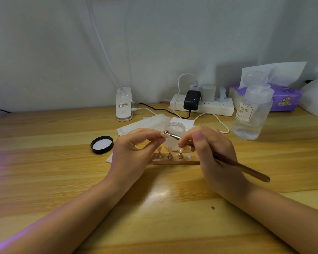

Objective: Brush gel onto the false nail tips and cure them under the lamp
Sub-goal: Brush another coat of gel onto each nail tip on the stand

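My left hand point(136, 149) pinches a pale false nail tip point(164, 134) on a small metal holder, raised above the table. My right hand point(207, 145) grips a copper-coloured brush point(244, 169), its metal front end point(173, 135) touching the held tip. Below the hands a wooden stand point(174, 160) carries three pink nail tips on metal cones point(170, 153) and one bare round magnet point(189, 156). An open frosted jar point(174, 129) stands just behind the brush end. The white clip lamp point(124, 105) stands at the back with its neck rising out of view.
The jar's black lid point(102, 144) lies upside down at the left. White wipes point(147, 123) lie behind the jar. A power strip point(204, 105) with chargers and cables, a clear pump bottle point(251, 109) and a purple tissue pack point(285, 98) line the back right.
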Available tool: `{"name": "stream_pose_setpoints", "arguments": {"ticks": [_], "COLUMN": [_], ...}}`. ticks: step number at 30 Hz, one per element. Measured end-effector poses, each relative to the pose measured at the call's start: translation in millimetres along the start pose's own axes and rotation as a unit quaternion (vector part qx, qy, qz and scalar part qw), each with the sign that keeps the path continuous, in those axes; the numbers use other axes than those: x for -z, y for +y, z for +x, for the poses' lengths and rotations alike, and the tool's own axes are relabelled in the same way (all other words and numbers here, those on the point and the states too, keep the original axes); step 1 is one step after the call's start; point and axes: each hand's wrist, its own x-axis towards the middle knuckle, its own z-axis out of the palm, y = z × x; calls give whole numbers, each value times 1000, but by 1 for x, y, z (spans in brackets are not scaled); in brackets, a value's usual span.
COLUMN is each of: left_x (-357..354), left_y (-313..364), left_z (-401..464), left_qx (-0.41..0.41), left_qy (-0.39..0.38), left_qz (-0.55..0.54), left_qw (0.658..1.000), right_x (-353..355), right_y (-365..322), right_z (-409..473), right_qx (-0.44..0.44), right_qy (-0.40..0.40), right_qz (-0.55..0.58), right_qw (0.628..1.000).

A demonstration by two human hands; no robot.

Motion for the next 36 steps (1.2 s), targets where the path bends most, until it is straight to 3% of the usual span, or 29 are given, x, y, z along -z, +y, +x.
{"name": "stream_pose_setpoints", "arguments": {"ticks": [8,16,23,29,36], "left_x": [1,-1,-1,-1,-1], "left_y": [0,0,0,0,0], "left_z": [-1,-1,0,-1,-1], "left_qx": [3,10,8,7,4], "left_qy": [2,1,-1,0,2], "left_qz": [-12,-5,-18,-10,-8], "left_qw": [1000,1000,1000,1000,1000], "right_x": [4,-1,2,-1,0], "right_y": [0,0,1,3,0], "right_z": [-1,0,-3,0,-3], "right_qx": [-53,-41,-44,-40,-42], "right_qy": [14,-25,16,0,5], "right_qz": [57,31,91,35,73], "right_qw": [997,998,995,999,996]}}
